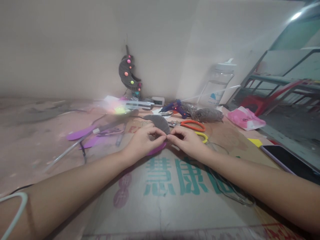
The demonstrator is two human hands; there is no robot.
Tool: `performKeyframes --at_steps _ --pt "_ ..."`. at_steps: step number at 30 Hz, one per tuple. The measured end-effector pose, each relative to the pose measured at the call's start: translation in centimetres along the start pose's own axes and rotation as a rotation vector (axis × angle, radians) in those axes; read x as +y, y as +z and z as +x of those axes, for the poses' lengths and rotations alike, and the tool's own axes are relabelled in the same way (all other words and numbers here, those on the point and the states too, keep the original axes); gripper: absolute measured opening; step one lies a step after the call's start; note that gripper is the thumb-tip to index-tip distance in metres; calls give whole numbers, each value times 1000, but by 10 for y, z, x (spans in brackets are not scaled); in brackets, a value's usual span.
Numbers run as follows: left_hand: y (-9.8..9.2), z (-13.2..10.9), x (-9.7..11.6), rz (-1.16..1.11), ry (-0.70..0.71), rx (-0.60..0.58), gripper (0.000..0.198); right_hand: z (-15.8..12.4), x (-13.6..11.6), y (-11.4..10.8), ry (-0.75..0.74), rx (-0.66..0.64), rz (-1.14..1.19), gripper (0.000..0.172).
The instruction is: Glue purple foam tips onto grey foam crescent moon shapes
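My left hand [147, 141] and my right hand [186, 140] meet at the fingertips over the cardboard [135, 213]. Both pinch at the lower edge of a grey, cord-wrapped curved piece [158, 122]; what exactly lies between the fingertips is too small to tell. A purple piece [157, 150] shows just beneath my left hand. Orange-handled scissors [193, 125] and a yellow handle loop [203, 137] lie behind my right hand. Loose grey cord [231, 190] trails under my right forearm.
Behind are a blue glue gun [175, 107], grey yarn [207, 114], a clear bottle [217, 83] and a decorated crescent [128, 74] against the wall. Purple pieces [81, 133] lie left; a pink packet [246, 118] and a phone [287, 160] lie right.
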State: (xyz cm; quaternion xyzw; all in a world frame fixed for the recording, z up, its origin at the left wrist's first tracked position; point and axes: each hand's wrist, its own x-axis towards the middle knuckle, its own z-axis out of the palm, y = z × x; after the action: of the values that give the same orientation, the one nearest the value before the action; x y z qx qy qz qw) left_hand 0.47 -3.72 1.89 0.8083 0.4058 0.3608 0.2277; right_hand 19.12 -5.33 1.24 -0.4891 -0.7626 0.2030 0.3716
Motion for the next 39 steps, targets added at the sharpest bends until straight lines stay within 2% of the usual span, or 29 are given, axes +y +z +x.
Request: performKeyframes --at_steps 4,7,11,14,17,21,24,27,31,35,39 --pt "1 0 -3 -34 33 -32 12 0 -3 0 6 -4 6 20" --pt "3 0 -8 -164 34 -44 11 0 -4 -2 48 -17 63 22" --pt "5 2 -14 -479 -107 41 13 -1 -2 -3 160 -42 254 26" --pt "5 5 -16 -654 -203 59 16 -1 3 -3 179 -25 354 29" --pt "5 8 -15 -631 -215 28 24 -1 7 -3 177 -22 415 30" --pt "6 12 -15 -692 -253 67 16 -1 7 -3 197 -18 449 31" --pt "8 12 -20 -674 -172 75 22 -1 5 -3 214 -17 469 32" --pt "9 8 -20 -536 -60 20 32 -1 3 -3 213 -12 473 33" --pt "6 2 -11 -400 -42 -109 37 -2 3 -4 193 -8 448 34" --pt "3 0 -1 -370 -92 -77 37 -1 4 -6 149 9 423 36" --pt "3 1 0 -351 -111 -36 35 0 6 -3 124 -40 392 25"
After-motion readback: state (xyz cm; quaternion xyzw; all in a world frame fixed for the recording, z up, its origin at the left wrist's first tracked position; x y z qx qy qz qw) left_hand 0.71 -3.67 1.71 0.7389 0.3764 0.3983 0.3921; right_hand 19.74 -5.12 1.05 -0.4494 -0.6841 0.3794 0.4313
